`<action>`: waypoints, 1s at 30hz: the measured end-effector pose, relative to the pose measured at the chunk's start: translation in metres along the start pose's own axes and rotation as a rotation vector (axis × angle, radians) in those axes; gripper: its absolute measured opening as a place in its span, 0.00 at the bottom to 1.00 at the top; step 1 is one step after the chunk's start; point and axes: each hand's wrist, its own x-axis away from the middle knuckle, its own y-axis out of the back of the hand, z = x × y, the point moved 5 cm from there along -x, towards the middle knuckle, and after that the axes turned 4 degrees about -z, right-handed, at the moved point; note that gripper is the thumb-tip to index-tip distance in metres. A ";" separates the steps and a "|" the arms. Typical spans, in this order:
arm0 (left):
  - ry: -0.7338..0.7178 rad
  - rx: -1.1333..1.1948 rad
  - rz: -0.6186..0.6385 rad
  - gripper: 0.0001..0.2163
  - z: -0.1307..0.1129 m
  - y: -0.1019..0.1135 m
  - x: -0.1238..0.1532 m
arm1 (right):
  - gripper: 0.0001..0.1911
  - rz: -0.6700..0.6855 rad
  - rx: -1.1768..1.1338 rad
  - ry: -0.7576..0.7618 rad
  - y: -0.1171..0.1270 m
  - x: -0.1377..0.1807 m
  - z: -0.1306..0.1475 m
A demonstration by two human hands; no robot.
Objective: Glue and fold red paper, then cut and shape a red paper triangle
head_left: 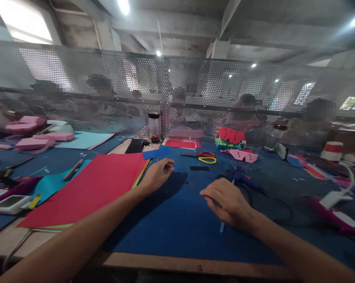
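My left hand (157, 175) hovers over the blue mat, beside the right edge of a stack of red paper sheets (100, 177). Its fingers curl loosely, with a gap between them and nothing visible inside. My right hand (229, 202) is above the mat too, fingers half bent and apart from the thumb, holding nothing that I can see. Just behind it lies a blue glue gun (248, 181), and a clear glue stick (222, 226) pokes out from under the hand. Between and beyond both hands are scissors (207, 157) with red and yellow handles and a small black strip (199, 168).
Pink cut-out pieces (244, 155), a blue paper strip (156, 153), a black phone-like object (135, 146) and a jar (154, 127) stand farther back. A perforated metal screen (192, 78) closes the far side, people behind it. Purple devices (337, 216) lie at both sides.
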 end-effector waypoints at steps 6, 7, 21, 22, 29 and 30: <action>-0.011 -0.045 -0.009 0.10 0.003 0.002 0.001 | 0.12 -0.026 -0.072 -0.034 0.001 0.000 0.003; -0.013 -0.053 -0.009 0.10 0.004 0.002 0.001 | 0.12 -0.030 -0.088 -0.044 0.001 0.001 0.003; -0.015 -0.157 -0.070 0.08 0.020 0.005 -0.002 | 0.15 -0.063 -0.149 0.013 0.009 0.005 0.007; -0.015 -0.161 -0.076 0.08 0.019 0.006 -0.003 | 0.15 -0.066 -0.144 0.020 0.009 0.005 0.007; -0.026 -0.148 -0.091 0.08 0.015 0.007 -0.005 | 0.15 -0.079 -0.077 0.016 0.007 0.004 0.003; -0.030 -0.143 -0.090 0.09 0.014 0.007 -0.004 | 0.15 -0.079 -0.069 0.012 0.007 0.004 0.002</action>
